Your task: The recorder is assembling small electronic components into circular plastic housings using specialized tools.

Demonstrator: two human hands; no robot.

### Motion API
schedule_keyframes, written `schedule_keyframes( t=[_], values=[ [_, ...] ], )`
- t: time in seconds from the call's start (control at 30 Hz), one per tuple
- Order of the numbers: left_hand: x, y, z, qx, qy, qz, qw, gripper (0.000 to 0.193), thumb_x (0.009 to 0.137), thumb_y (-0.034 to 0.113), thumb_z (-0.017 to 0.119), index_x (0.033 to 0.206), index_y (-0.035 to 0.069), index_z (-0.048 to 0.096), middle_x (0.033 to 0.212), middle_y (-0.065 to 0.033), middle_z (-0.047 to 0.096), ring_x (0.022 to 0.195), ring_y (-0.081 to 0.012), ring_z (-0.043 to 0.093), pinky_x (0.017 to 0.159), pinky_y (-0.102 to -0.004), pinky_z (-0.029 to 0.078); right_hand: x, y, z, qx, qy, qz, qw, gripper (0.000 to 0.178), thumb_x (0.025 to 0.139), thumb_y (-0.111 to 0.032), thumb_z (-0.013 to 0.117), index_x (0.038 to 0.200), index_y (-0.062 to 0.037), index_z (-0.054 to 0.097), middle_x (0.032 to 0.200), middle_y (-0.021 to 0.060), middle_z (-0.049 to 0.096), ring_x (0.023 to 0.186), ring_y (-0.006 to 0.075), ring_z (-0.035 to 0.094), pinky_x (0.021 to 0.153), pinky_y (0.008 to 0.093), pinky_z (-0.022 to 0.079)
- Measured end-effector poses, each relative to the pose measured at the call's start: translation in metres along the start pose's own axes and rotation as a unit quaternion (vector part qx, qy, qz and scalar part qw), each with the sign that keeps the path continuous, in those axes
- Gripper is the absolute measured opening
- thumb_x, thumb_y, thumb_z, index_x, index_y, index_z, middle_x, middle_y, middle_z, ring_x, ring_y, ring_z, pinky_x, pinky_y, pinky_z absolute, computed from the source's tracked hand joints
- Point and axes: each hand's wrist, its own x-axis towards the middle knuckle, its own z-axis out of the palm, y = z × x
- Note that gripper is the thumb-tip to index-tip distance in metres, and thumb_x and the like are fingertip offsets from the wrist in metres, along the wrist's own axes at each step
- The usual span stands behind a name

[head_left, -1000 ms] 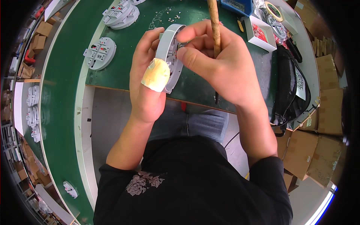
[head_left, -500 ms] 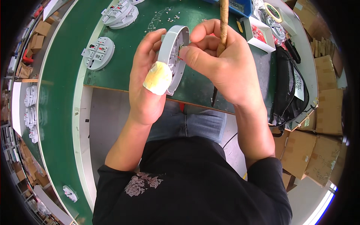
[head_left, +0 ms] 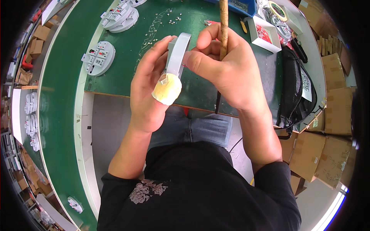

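Note:
My left hand [head_left: 143, 86] grips a round, shallow grey plastic housing [head_left: 179, 54], held on edge above the table's front. Its rim and outer side show; its hollow side, turned right, is mostly hidden. A pale yellow wrapping [head_left: 167, 89] covers the left thumb. My right hand [head_left: 241, 73] is closed, with a long stick [head_left: 224, 19], brown and worn on top and dark at its lower end, lying upright through its grasp. The right thumb and bent forefinger are at the housing's hollow side. Whatever lies between those fingertips is hidden.
Similar grey housings with small fittings [head_left: 99, 58] lie at the left, some stacked [head_left: 120, 19] farther back. Small loose parts [head_left: 171, 21] are scattered on the green table [head_left: 123, 77]. Right: a white box of red pieces [head_left: 265, 36], a blue bin [head_left: 241, 7] and a black bag [head_left: 291, 88].
The housing has turned so that its hollow side now shows far less. My left hand has rolled with it; the right hand and stick have shifted slightly left.

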Motion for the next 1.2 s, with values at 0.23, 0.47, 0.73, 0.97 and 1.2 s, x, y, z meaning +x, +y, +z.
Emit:
schedule_keyframes(
  t=[0.23,0.47,0.73,0.97,1.2],
  values=[
    [-0.002,-0.002,0.007,0.008,0.0,-0.021,1.0,0.073,0.094,0.026,0.067,0.152,-0.001,0.033,0.145,-0.0125,0.049,0.133,-0.0228,0.05,0.111,-0.0367,0.04,-0.001,0.002,-0.001,0.001,0.004,-0.007,1.0,0.024,0.086,0.0,0.077,0.097,-0.0039,0.056,0.084,0.001,0.065,0.074,0.0044,0.061,0.066,0.0184,0.049],
    [0.004,0.002,0.013,-0.109,0.021,-0.036,0.993,0.075,0.098,0.035,0.063,0.153,0.002,0.023,0.141,-0.0118,0.048,0.129,-0.021,0.051,0.108,-0.0366,0.043,-0.008,0.001,0.009,-0.091,0.059,-0.065,0.992,0.015,0.089,-0.002,0.077,0.099,0.0003,0.066,0.084,0.0004,0.067,0.074,0.0039,0.061,0.066,0.0183,0.048],
    [0.007,0.006,0.025,-0.166,0.033,-0.008,0.986,0.075,0.1,0.039,0.059,0.152,0.003,0.018,0.14,-0.0124,0.049,0.129,-0.0208,0.052,0.107,-0.0372,0.044,-0.018,0.005,0.015,-0.173,0.069,-0.177,0.966,0.018,0.092,0.0,0.073,0.11,-0.0017,0.073,0.089,-0.0023,0.069,0.074,0.0021,0.058,0.066,0.0175,0.047],
    [0.006,0.006,0.022,-0.182,0.019,0.003,0.983,0.074,0.101,0.038,0.058,0.152,0.003,0.018,0.139,-0.0124,0.049,0.128,-0.0212,0.052,0.107,-0.0375,0.045,-0.017,0.012,0.023,-0.083,0.105,-0.16,0.978,0.019,0.09,0.001,0.074,0.11,-0.0017,0.074,0.096,0.0004,0.07,0.077,0.0036,0.058,0.067,0.0196,0.048],
    [0.007,0.007,0.016,-0.188,-0.02,0.005,0.982,0.077,0.099,0.037,0.061,0.153,0.004,0.018,0.139,-0.0124,0.048,0.13,-0.0204,0.05,0.109,-0.0376,0.042,-0.011,0.017,0.024,-0.192,0.107,-0.291,0.931,0.017,0.091,0.0,0.074,0.108,-0.0009,0.075,0.098,0.0008,0.071,0.078,0.0061,0.06,0.069,0.021,0.048]
  ],
)
